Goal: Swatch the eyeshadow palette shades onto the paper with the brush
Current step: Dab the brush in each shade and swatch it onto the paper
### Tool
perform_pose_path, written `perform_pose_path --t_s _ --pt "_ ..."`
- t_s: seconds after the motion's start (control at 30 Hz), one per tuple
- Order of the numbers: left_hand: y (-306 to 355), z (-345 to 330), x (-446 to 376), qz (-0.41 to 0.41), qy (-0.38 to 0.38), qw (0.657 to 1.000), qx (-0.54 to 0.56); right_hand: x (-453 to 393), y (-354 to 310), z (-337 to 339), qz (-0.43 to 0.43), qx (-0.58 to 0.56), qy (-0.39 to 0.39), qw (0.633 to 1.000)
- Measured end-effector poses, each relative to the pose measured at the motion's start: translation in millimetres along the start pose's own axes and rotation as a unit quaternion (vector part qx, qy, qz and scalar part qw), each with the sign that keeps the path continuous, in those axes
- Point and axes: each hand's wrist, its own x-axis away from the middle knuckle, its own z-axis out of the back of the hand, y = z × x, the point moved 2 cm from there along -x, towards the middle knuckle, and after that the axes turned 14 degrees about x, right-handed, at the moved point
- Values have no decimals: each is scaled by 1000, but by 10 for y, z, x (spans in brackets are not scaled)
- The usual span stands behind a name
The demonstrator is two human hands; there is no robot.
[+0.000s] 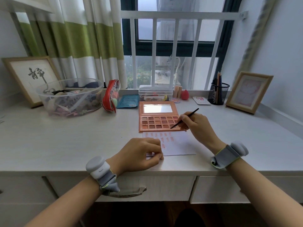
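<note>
Open orange eyeshadow palette [157,124], mirror lid raised, 3 rows of warm pans. Thin black brush [185,118], slanted, tip on a bottom-row pan at right. White paper [178,145] just before palette, rows of pink-red swatches.

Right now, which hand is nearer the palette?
Right. The right hand holds the brush over the palette; the left hand rests on the paper, nearer the person.
</note>
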Motion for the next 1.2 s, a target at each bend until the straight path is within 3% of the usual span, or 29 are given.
perform_pose_path --t_s 0.17,0.47,0.6,1.03,1.2 --pt "9 -5 -5 4 -2 1000 2 307 -135 44 74 -21 -63 995" --pt "-13 -7 -10 13 -4 1000 -7 407 -99 -35 108 49 -89 989" --pt "-12 -7 -7 16 -8 1000 -5 430 -107 -22 89 14 -116 989" --pt "-26 -17 -6 13 -5 1000 0 381 -69 -26 68 -1 -115 991" --pt "-32 -18 -7 12 -4 1000 2 242 -33 23 72 31 -17 997"
